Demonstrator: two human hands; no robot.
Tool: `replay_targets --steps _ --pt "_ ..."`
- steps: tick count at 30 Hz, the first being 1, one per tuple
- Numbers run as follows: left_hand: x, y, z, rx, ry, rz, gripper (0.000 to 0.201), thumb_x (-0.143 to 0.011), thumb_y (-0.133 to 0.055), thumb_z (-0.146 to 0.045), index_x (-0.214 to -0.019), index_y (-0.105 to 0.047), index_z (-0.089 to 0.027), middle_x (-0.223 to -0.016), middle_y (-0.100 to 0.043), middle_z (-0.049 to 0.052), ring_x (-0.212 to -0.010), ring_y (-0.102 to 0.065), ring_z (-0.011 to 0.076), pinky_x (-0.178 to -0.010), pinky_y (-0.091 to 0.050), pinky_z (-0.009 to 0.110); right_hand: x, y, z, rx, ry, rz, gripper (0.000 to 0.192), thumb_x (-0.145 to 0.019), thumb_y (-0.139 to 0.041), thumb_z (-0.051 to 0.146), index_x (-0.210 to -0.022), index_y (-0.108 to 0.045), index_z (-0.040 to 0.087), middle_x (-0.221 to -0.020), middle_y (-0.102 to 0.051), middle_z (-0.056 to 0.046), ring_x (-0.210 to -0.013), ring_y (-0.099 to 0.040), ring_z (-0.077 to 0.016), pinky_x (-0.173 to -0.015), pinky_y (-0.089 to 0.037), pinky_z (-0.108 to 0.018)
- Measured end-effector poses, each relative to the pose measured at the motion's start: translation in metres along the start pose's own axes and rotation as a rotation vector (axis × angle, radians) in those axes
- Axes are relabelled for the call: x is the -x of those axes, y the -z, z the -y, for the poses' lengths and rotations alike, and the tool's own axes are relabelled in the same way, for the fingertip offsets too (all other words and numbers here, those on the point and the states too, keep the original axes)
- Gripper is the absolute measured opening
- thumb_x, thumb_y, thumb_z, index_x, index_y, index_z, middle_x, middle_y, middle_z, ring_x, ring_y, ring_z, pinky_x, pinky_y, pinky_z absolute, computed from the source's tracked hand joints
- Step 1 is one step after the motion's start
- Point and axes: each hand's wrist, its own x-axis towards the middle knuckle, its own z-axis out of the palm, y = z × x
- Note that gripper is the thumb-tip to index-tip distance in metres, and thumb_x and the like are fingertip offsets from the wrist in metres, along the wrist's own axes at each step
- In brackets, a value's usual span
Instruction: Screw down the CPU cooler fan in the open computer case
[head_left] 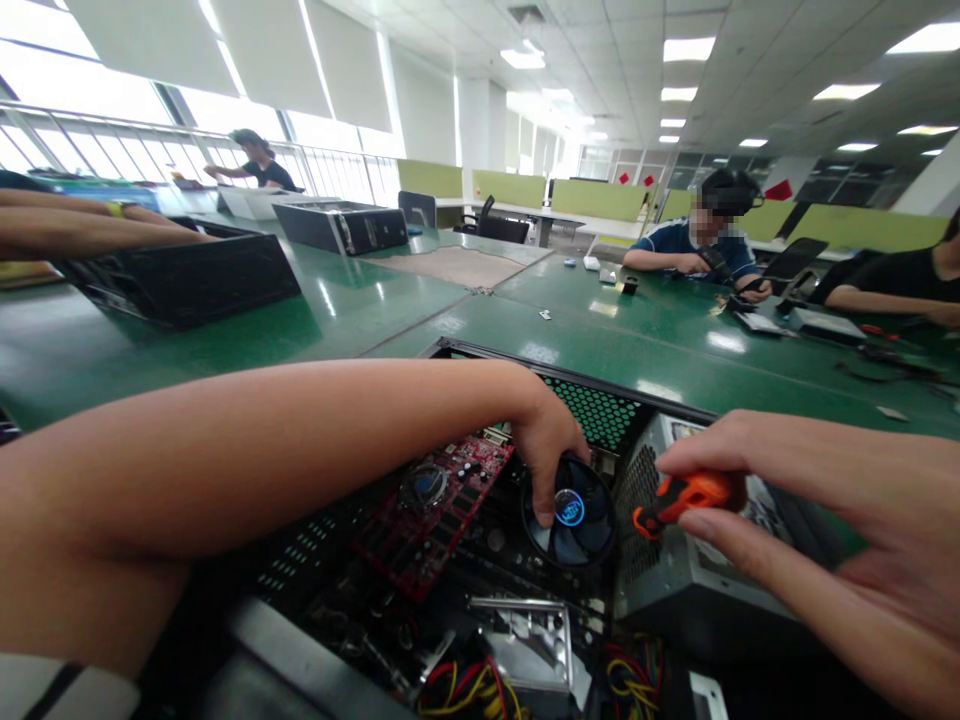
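Note:
An open black computer case (480, 352) lies on the green table in front of me. My left hand (546, 435) reaches inside it, fingers resting on the rim of the black CPU cooler fan (577, 520) with its blue centre badge. A red expansion card (435, 510) sits to the left of the fan. My right hand (817, 500) holds an orange and black screwdriver handle (686, 497) above the grey power supply (675, 580), to the right of the fan. The screwdriver's tip is hidden.
Bundles of coloured wires (469, 690) lie at the case's near end. Another black case (187, 280) and a third one (341, 227) stand on the green table (375, 310) to the left. Other people sit or stand around the table at the left, far left and right.

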Motion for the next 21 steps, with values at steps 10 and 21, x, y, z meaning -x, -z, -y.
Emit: replay_targets --steps 10,21 --pt "-0.005 -0.001 0.005 -0.012 -0.019 0.005 0.055 -0.052 -0.096 -0.047 -0.101 -0.086 -0.025 -0.107 -0.085 0.001 -0.112 -0.074 0.0368 -0.105 -0.056 0.043 0.005 -0.006 -0.002 -0.081 0.029 0.04 0.021 -0.096 -0.077 0.042 -0.113 -0.086 0.034 -0.093 -0.085 -0.003 -0.091 -0.084 -0.0292 -0.071 -0.068 -0.033" --pt "-0.009 0.0 0.007 -0.007 0.01 0.023 0.057 -0.052 -0.098 -0.05 -0.102 -0.087 -0.026 -0.108 -0.085 -0.001 -0.118 -0.072 0.0367 -0.107 -0.056 0.04 -0.021 -0.001 0.013 0.017 0.135 0.18 0.021 -0.109 -0.06 0.028 -0.128 -0.067 0.035 -0.111 -0.086 0.003 -0.086 -0.083 -0.0177 -0.069 -0.063 -0.025"
